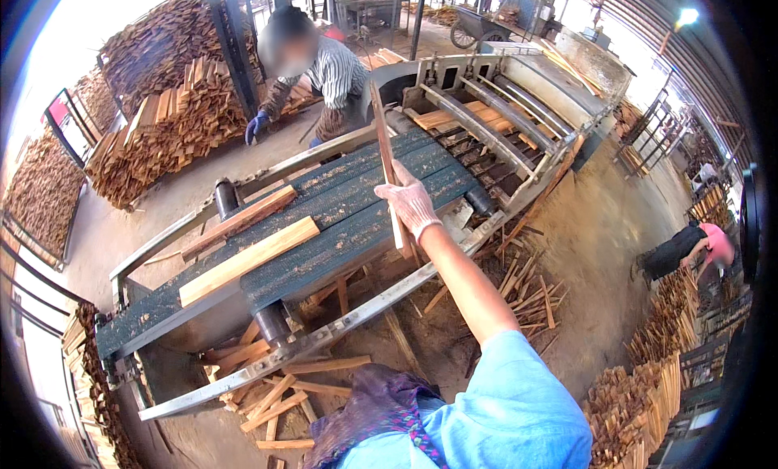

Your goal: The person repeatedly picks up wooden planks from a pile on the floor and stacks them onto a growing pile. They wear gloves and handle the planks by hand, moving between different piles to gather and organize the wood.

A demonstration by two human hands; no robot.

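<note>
My right hand [410,200], in a pale knit glove, is closed around a narrow wooden board [382,133]. The board stands steeply above a dark green conveyor belt [344,195], one end pointing away from me. My arm stretches out over the belt's near metal rail [332,333]. Left of the hand, a light board [250,260] and a reddish-brown board [240,223] lie slantwise on the belt among wood chips. My left hand is not in the picture.
A roller machine [486,125] with boards inside adjoins the belt's far right end. Across the belt a co-worker [339,74] bends in a striped shirt and blue glove. Loose offcuts [275,400] litter the floor below. Stacked wood [174,129] stands far left; another person [713,246] stoops at right.
</note>
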